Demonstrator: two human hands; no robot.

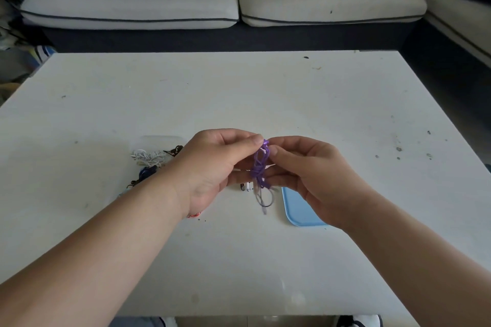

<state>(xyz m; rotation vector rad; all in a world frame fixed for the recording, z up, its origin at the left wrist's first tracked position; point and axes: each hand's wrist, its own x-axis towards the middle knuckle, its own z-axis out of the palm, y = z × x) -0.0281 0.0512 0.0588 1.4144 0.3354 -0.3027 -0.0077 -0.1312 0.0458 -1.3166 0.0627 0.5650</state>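
Observation:
A bundle of purple cord [259, 167] hangs between my two hands above the middle of the white table [265, 103]. My left hand [215, 167] pinches the top of the bundle between thumb and forefinger. My right hand [313, 178] grips the same bundle from the right side, its fingers curled round the strands. Loose purple ends dangle below both hands, close to the table.
A light blue tray [297, 210] lies under my right hand. Left of my left hand sit a coiled white cable [148, 156], a dark blue cord [144, 172] and a clear plastic lid [159, 141]. A small white object [245, 187] lies below the bundle. A sofa [212, 5] stands behind the table.

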